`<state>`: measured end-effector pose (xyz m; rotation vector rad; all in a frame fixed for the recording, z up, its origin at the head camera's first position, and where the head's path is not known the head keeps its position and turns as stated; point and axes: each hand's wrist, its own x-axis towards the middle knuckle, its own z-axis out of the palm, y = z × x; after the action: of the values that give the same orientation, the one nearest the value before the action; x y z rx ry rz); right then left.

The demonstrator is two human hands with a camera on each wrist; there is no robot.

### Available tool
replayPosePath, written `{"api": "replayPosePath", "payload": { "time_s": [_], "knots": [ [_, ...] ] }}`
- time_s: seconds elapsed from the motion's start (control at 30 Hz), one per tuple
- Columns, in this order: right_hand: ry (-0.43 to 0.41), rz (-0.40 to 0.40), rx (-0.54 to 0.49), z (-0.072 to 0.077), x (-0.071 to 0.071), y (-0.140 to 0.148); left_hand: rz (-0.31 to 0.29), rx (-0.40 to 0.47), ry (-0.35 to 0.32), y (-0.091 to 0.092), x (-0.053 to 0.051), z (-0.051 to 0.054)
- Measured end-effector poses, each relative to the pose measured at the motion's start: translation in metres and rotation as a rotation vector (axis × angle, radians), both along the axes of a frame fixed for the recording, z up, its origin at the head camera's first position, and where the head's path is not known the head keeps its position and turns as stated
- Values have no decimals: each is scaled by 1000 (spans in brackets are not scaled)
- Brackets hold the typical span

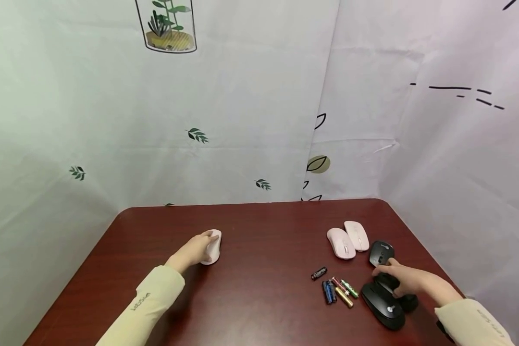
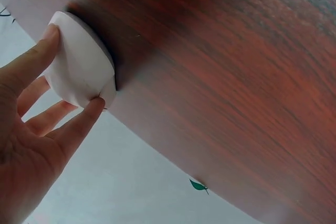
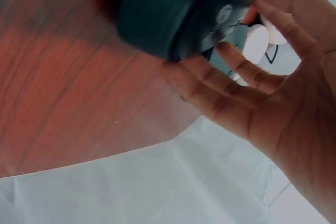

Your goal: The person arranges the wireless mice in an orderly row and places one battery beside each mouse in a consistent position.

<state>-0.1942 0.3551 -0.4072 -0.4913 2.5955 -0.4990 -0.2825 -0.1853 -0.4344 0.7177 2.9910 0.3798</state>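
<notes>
On the left part of the table, my left hand (image 1: 196,249) holds a pale mouse (image 1: 214,247) by its sides. The left wrist view shows the thumb on one side of this white mouse (image 2: 81,61) and fingertips on the other. At the right, my right hand (image 1: 404,279) grips a black mouse (image 1: 386,280) among other black mice. In the right wrist view, fingers and thumb surround the dark mouse (image 3: 178,17), which bears a small round logo; its far part is cut off by the frame. A large black mouse (image 1: 381,303) lies just beside this hand.
Another black mouse (image 1: 380,253) lies behind the right hand. Two pale mice, one pinkish (image 1: 341,243) and one whiter (image 1: 357,235), lie side by side farther back. Several loose batteries, including a gold one (image 1: 344,297) and a black one (image 1: 318,273), lie on the brown table (image 1: 259,288).
</notes>
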Motion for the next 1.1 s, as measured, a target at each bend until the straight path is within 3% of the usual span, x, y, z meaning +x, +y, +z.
{"api": "replayPosePath", "payload": {
  "time_s": [0.07, 0.43, 0.77, 1.1],
  "knots": [
    [25, 35, -3, -3, 1, 1, 4, -4, 3, -2, 0, 0],
    [-44, -36, -18, -6, 2, 2, 34, -7, -1, 2, 2, 2],
    [-41, 24, -7, -9, -2, 8, 79, -4, -21, 3, 3, -1],
    [-10, 53, -16, -10, 0, 13, 66, 13, -24, 3, 3, 0]
  ]
}}
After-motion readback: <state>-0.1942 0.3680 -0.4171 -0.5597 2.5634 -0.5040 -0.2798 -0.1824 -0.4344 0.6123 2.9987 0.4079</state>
